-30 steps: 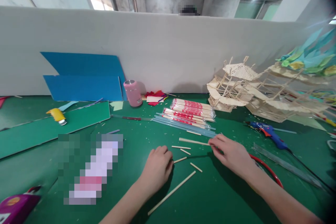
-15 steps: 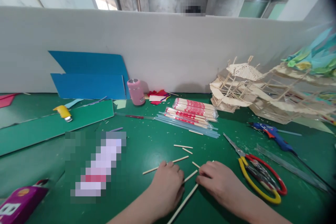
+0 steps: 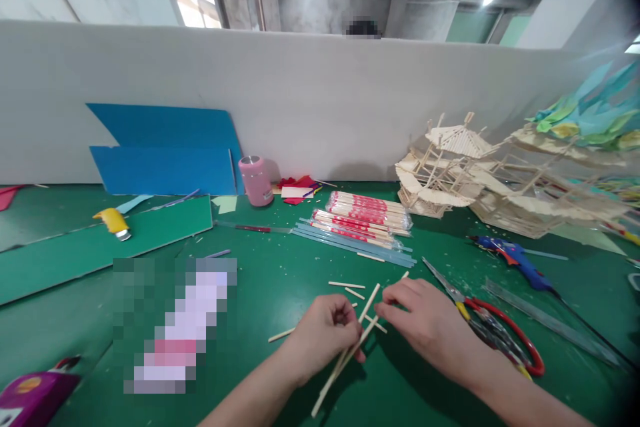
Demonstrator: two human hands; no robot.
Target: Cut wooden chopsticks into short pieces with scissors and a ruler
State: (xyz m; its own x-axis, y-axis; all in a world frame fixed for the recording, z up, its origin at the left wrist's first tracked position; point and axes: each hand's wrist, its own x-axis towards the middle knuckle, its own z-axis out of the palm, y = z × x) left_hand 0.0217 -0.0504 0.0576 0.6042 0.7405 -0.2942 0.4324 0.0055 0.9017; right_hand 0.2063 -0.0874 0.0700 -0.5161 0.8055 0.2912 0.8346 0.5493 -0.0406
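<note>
My left hand [image 3: 323,333] is closed round two long thin wooden sticks [image 3: 345,353] that slant up to the right, just above the green table [image 3: 280,273]. My right hand [image 3: 425,323] pinches the upper ends of the same sticks near their tips. Several short cut stick pieces [image 3: 347,285] lie on the table just beyond my fingers, and another piece [image 3: 281,334] lies left of my left hand.
Scissors with red and yellow handles [image 3: 493,330] lie right of my right hand. Packs of wrapped chopsticks [image 3: 367,213] and blue strips lie behind, with a pink cup [image 3: 255,180], blue boards [image 3: 165,150], a blue glue gun [image 3: 515,257], a ruler [image 3: 550,323] and wooden stick models [image 3: 475,170].
Both hands have lifted the long sticks off the table and brought them together; a second ago my right hand reached farther out among the cut pieces.
</note>
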